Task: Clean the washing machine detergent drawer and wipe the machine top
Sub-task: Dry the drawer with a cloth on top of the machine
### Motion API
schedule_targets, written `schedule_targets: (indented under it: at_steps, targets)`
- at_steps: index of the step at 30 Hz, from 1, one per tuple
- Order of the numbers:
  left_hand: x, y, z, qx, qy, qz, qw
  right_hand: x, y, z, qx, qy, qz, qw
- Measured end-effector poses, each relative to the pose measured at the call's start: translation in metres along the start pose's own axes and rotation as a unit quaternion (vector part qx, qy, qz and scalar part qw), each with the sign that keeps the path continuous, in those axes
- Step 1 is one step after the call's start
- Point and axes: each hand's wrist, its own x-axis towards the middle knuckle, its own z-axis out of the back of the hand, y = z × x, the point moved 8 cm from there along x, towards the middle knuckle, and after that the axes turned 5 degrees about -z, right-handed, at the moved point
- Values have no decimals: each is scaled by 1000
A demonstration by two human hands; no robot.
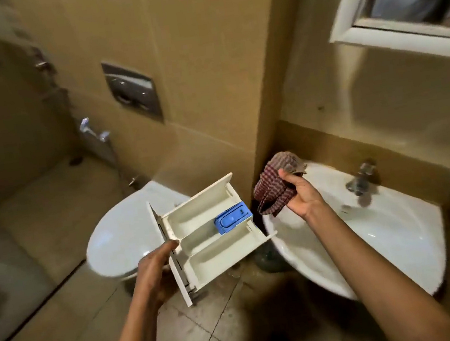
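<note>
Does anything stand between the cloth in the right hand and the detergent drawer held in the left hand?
Nothing visible does. The right hand grips the checked cloth over the rim of the wash basin; the left hand holds the detergent drawer beside it, open side up. Only open air lies between them.

A small home bathroom. Tan tiles cover the walls (202,58) and floor (66,322). A white toilet (118,243) sits under a metal flush plate (131,91), beside a white sink (372,236) with a tap (361,180) and a white-framed mirror (408,0) above it.
</note>
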Motion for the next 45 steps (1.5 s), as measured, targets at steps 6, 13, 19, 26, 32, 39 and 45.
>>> schedule_targets:
  at_steps: [6, 13, 19, 26, 32, 39, 45]
  targets:
    - [-28, -3, 165, -58, -118, -46, 990, 12, -119, -121, -79, 39, -98, 991]
    - [-97, 6, 345, -128, -273, -74, 950, -7, -278, -276, -163, 141, -173, 961]
    - [-145, 24, 457, -205, -396, -75, 892, -35, -402, -379, -230, 201, -245, 920]
    - [-149, 23, 550, -279, -470, -84, 833, -33, -513, -496, -292, 245, -287, 879]
    - [-115, -8, 641, -280, -516, -79, 806, -13, -590, -609, -309, 268, -319, 855]
    - [-61, -55, 749, -281, -532, -62, 796, 13, -659, -736, -331, 300, -324, 834]
    - [-15, -93, 839, -298, -517, -68, 800, 33, -710, -810, -335, 281, -316, 842]
